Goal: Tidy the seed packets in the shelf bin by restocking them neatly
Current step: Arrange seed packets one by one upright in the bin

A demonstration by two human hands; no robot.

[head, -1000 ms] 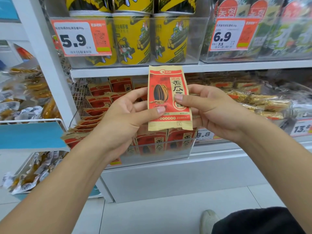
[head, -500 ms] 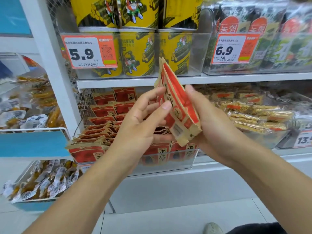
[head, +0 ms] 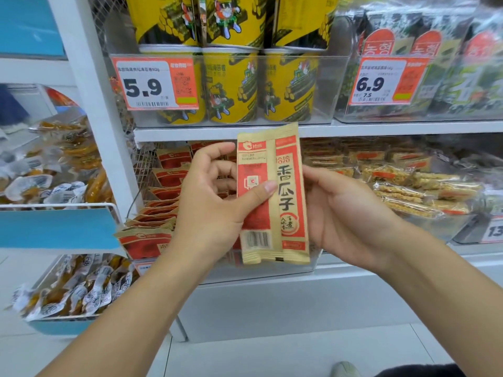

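**So the packet's been flipped to its back**

A second ago the seed packet [head: 272, 194] showed its front, then went edge-on; now the barcode side faces up. Left hand [head: 215, 202] pinches it under the thumb, right hand [head: 345, 213] cups the other edge, both in front of the bin [head: 272, 270], not in it. Probably checking orientation before restocking. Packet reads 香瓜子. Tags above say 5.9 [head: 156, 85] and 6.9 [head: 386, 81].
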